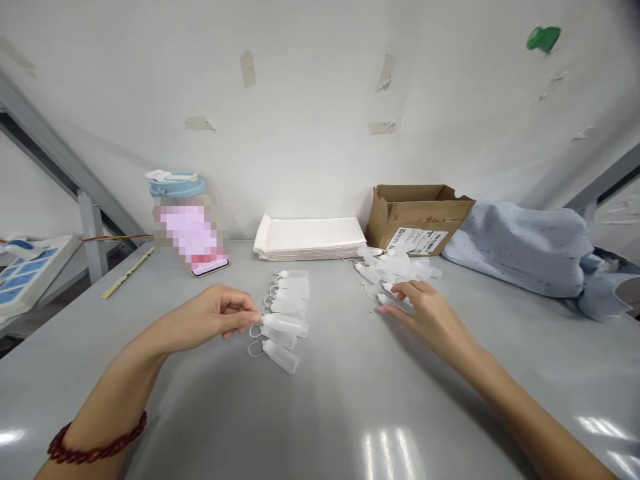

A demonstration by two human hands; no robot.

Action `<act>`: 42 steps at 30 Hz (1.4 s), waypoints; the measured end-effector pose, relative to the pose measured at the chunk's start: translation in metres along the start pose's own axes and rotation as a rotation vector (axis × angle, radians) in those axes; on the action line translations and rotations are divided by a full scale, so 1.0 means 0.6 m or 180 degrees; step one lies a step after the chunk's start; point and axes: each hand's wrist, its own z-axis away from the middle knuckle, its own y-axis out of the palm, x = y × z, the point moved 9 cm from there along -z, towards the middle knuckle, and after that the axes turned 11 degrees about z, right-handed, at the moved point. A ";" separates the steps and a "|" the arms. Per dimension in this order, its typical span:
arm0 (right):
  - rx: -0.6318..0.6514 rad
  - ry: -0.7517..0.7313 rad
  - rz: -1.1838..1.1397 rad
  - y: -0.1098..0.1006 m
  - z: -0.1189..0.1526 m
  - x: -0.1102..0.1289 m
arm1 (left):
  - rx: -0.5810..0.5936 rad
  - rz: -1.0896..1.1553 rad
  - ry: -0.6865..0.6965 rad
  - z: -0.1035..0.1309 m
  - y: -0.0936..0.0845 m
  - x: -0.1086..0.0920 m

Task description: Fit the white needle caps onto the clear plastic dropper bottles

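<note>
My left hand (225,313) pinches the tip of a small translucent bottle (285,325), its body pointing right above a column of similar bottles (291,293). Below it, nearest to me, another bottle (281,357) with a loop strap lies slanted. On the right, my right hand (417,303) has thumb and fingers around a bottle (395,303) at the front edge of a loose pile of bottles (400,265). The fingers partly cover that bottle.
A stack of white flat packs (313,237) stands by the wall, beside an open cardboard box (420,217). Blue-grey cloth (525,247) lies at the right. A phone (210,267) leans against a blue-lidded container (177,185) at the left, near a yellowish strip (127,272).
</note>
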 end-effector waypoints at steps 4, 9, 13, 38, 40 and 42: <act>0.0137 0.0055 -0.0060 0.003 0.002 0.002 | 0.0300 0.0101 -0.0079 -0.007 0.014 0.012; 0.0300 -0.0004 -0.0064 0.006 0.003 0.014 | 0.0419 0.0089 -0.0158 -0.008 0.024 0.018; 0.0254 -0.0041 -0.0308 -0.003 0.004 0.023 | 0.0390 -0.0084 -0.0197 -0.008 0.026 0.019; -0.0535 -0.1261 -0.2229 -0.090 0.058 0.140 | -0.0818 -0.0210 0.1364 0.007 0.108 -0.098; -0.0565 -0.1289 -0.2250 -0.091 0.060 0.141 | -0.0674 -0.0100 0.1287 0.007 0.115 -0.097; -0.0576 -0.1310 -0.2294 -0.092 0.061 0.142 | -0.0548 0.0033 0.1216 0.007 0.123 -0.096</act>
